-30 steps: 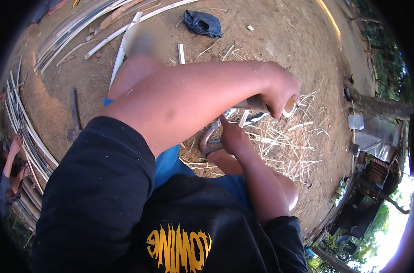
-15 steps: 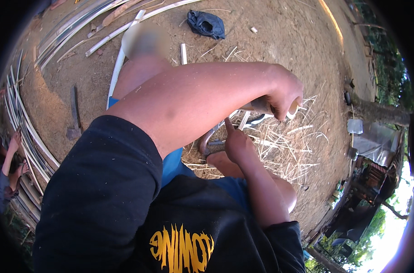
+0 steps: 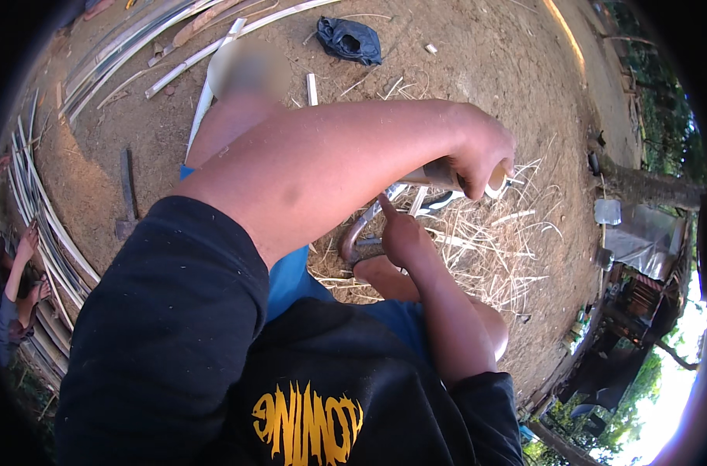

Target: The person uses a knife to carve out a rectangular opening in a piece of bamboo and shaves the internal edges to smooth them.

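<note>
Left hand (image 3: 485, 146) clasps tube (image 3: 445, 176), open toward three o'clock; right hand (image 3: 404, 239): grip indeterminable; ground (image 3: 509, 74) spreads at one; lettering (image 3: 307, 422), six.

- The tube (image 3: 439, 175) was in the left hand (image 3: 484, 151), which reached across to the right.
- The right hand (image 3: 405, 241) was nearer, beneath and to the near side of the left forearm (image 3: 353, 147).
- A curved piece (image 3: 348, 245) was just left of the right hand.
- Shavings (image 3: 478, 242) lay on the ground (image 3: 478, 78), to the right of the right hand.
- A bag (image 3: 361, 48) lay far, beyond the left forearm; a short strip (image 3: 312, 89) lay between them.
- Long strips (image 3: 184, 70) lay far left.
- A tool (image 3: 129, 190) lay left, between the left forearm and a bundle (image 3: 62, 252) at the left edge.
- A co-worker's hand (image 3: 29, 242) was at that bundle.
- A shelter (image 3: 641, 248) stood far right.
</note>
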Motion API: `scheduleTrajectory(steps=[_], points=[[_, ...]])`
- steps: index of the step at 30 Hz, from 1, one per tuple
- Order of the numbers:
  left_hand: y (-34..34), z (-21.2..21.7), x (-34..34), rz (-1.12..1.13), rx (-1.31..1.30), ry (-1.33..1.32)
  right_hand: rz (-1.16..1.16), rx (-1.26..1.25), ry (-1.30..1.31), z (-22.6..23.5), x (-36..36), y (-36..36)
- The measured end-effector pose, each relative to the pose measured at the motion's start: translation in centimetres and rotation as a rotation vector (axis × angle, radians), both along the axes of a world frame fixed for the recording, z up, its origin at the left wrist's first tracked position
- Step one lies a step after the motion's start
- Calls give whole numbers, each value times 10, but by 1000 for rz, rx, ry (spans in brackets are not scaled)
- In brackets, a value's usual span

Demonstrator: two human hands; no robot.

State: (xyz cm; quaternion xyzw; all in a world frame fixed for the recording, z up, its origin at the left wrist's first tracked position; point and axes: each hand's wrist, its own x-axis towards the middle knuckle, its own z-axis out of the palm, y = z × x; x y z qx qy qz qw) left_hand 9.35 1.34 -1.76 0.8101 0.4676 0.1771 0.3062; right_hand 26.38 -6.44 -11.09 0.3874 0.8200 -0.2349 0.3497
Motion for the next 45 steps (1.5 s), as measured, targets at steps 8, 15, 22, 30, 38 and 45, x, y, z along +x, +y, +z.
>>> scheduleTrajectory(steps=[8,15,22,30,38,45], points=[[-1,1,2,-13,15,-1,30,19,-18,-29,1,1],[0,2,0,-15,-26,18,-23,1,5,-35,-8,-5],[1,2,-1,-19,-19,3,-4,4,-8,-39,-12,-4],[-1,1,-1,-19,-7,-12,105,-27,23,-101,-2,1],[-2,0,-5,0,-2,-23,126,-6,196,-200,15,1],[1,0,-12,-5,-30,-30,107,-16,153,-205,3,-7]])
